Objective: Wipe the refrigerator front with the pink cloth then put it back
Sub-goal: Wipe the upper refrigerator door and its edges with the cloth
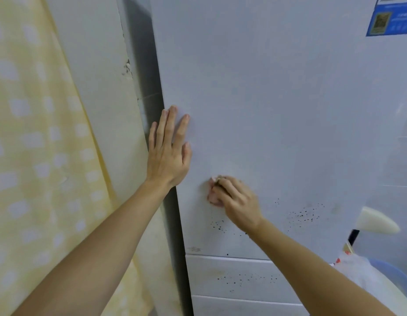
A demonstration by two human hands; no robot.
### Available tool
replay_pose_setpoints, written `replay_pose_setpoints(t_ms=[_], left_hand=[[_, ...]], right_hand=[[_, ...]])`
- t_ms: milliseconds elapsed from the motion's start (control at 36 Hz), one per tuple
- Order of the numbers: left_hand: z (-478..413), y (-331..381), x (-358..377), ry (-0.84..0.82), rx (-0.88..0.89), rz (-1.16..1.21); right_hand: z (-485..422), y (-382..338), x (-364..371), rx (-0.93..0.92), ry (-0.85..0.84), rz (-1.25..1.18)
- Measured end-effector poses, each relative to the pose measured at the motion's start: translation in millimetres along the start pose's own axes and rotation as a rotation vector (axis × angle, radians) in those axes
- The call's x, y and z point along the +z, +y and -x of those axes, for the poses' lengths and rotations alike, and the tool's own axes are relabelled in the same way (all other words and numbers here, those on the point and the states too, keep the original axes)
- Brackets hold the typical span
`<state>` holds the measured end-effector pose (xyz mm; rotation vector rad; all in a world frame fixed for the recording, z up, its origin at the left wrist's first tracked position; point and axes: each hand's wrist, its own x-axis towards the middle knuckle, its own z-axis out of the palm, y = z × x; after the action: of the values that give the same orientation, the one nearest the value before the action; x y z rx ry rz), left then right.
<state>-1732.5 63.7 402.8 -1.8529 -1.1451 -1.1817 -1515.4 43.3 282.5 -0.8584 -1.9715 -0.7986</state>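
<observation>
Yellow curtain [38,144] w/ white spots hangs at left, beside the white fridge [277,110] front — blue sticker [390,17] up top right, dark specks [303,214] low on the door. My left hand [169,153] lies flat on the door's left edge, fingers straight. My right hand [235,199] grips the bunched pink cloth [213,195] — pressed vs the door, just above the specks.

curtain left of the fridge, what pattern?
Pale yellow curtain with white blotchy spots; head view, the only one.
</observation>
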Motion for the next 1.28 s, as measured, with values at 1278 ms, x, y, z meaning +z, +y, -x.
replay_pose_setpoints(t_ms=[1278], left_hand=[[8.9,-86.2,-7.2,-0.168,-0.270,0.110]], right_hand=[[-165.3,-21.8,-24.0,0.255,0.342,0.063]])
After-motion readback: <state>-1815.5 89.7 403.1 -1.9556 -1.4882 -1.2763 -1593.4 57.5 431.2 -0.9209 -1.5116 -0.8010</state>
